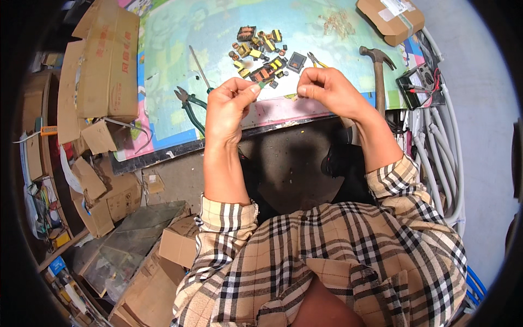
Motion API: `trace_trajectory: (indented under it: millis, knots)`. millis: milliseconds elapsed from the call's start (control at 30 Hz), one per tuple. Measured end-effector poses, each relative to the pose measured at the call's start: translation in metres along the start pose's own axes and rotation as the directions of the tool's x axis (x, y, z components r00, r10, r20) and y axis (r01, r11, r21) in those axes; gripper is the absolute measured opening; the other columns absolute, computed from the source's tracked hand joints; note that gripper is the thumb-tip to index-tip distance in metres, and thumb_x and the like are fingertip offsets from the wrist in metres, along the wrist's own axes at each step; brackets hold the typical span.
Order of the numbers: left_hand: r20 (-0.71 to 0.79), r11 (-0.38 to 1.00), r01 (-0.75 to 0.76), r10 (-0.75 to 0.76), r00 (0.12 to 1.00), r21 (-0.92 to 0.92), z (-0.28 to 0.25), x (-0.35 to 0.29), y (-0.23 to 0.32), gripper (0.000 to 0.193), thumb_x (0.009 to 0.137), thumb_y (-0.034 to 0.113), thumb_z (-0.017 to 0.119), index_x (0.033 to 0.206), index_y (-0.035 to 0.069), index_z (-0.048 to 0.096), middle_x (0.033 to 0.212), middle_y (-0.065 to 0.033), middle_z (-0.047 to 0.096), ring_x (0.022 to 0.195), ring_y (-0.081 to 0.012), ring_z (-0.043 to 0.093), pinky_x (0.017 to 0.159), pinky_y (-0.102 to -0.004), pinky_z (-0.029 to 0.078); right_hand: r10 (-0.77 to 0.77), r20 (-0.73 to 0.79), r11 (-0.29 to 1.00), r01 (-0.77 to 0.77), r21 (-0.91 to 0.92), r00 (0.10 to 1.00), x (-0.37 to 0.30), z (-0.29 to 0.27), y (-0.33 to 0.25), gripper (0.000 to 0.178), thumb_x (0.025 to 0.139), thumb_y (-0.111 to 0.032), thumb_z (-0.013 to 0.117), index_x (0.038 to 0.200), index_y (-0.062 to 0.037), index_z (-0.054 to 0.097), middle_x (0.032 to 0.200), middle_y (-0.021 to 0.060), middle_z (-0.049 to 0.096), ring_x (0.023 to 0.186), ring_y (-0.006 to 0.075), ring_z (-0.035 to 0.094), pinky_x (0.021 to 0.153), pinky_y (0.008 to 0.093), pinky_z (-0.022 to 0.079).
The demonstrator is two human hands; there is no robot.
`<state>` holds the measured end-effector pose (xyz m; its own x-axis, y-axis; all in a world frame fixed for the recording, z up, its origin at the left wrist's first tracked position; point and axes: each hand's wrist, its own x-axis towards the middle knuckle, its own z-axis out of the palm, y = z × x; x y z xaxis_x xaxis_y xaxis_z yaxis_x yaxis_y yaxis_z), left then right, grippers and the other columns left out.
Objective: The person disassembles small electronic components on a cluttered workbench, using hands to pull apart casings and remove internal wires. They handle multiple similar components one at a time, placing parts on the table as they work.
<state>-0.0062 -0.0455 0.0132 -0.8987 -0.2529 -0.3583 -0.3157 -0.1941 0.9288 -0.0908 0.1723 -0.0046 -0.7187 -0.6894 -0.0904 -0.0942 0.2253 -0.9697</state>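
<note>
Green shows at the pinched fingers of the left hand (231, 103): a small piece (262, 85), just on the near side of the pile (255, 53). The right hand (332, 92), right of and nearer than the pile, has its fingers closed too; whether they hold anything cannot be told. So slight a pinch could let the piece slip over the bench (166, 49) edge, or vanish among the pile. Pliers (191, 110) and a screwdriver (199, 65) left of the pile could catch the left wrist; cutters (320, 64) and a hammer (379, 82) lie right of it.
</note>
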Motion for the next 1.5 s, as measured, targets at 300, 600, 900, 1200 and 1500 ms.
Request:
trace_trajectory:
  millis: [300, 600, 900, 1200, 1500]
  knots:
    - [0.08, 0.996, -0.028, 0.021, 0.997, 0.086, 0.011, -0.002, -0.005, 0.007, 0.081, 0.007, 0.069, 0.082, 0.002, 0.065, 0.065, 0.0033, 0.055, 0.052, -0.003, 0.04, 0.046, -0.0194, 0.027, -0.446, -0.192, 0.868, 0.369, -0.332, 0.874, 0.012, 0.018, -0.014, 0.018, 0.084, -0.015, 0.066, 0.095, -0.0008, 0.067, 0.082, 0.0057, 0.062, 0.081, 0.0169, 0.058, 0.074, 0.0296, 0.046]
    - [0.178, 0.994, -0.035, 0.016, 0.984, 0.106, 0.014, -0.005, -0.004, 0.005, 0.08, 0.006, 0.069, 0.08, 0.003, 0.065, 0.065, 0.0031, 0.057, 0.051, -0.0033, 0.039, 0.046, -0.0199, 0.026, -0.191, -0.192, 0.979, 0.174, -0.102, 0.963, 0.011, 0.021, -0.01, 0.009, 0.082, -0.009, 0.065, 0.085, -0.0003, 0.064, 0.077, 0.0037, 0.06, 0.074, 0.0131, 0.055, 0.07, 0.0273, 0.044]
    - [0.126, 0.998, 0.067, -0.069, 0.99, 0.019, 0.006, -0.002, 0.0, 0.006, 0.077, 0.005, 0.07, 0.078, 0.002, 0.065, 0.067, 0.0009, 0.059, 0.056, -0.0052, 0.045, 0.051, -0.0208, 0.031, -0.308, -0.102, 0.945, 0.292, -0.149, 0.946, 0.0, 0.014, -0.023, 0.011, 0.084, -0.012, 0.064, 0.082, -0.0005, 0.063, 0.078, 0.0049, 0.061, 0.073, 0.0144, 0.056, 0.066, 0.0279, 0.044]
    - [0.429, 0.93, -0.109, -0.056, 0.901, 0.351, -0.003, -0.011, 0.009, 0.01, 0.077, 0.002, 0.069, 0.085, -0.002, 0.068, 0.071, -0.0019, 0.064, 0.064, -0.0084, 0.055, 0.06, -0.0231, 0.043, -0.111, 0.052, 0.99, 0.106, 0.096, 0.992, 0.006, 0.002, -0.003, 0.013, 0.084, -0.014, 0.066, 0.085, -0.0008, 0.065, 0.073, 0.0008, 0.061, 0.07, 0.0083, 0.053, 0.066, 0.025, 0.044]
    - [0.466, 0.958, -0.121, -0.015, 0.885, 0.261, 0.0, -0.009, 0.002, 0.034, 0.081, 0.004, 0.066, 0.113, -0.005, 0.061, 0.078, -0.0043, 0.065, 0.071, -0.0095, 0.058, 0.067, -0.0244, 0.047, 0.049, -0.024, 0.984, -0.044, 0.171, 0.999, 0.01, -0.005, 0.0, 0.016, 0.088, -0.017, 0.064, 0.087, -0.0016, 0.065, 0.079, 0.0003, 0.063, 0.077, 0.008, 0.055, 0.071, 0.0242, 0.045]
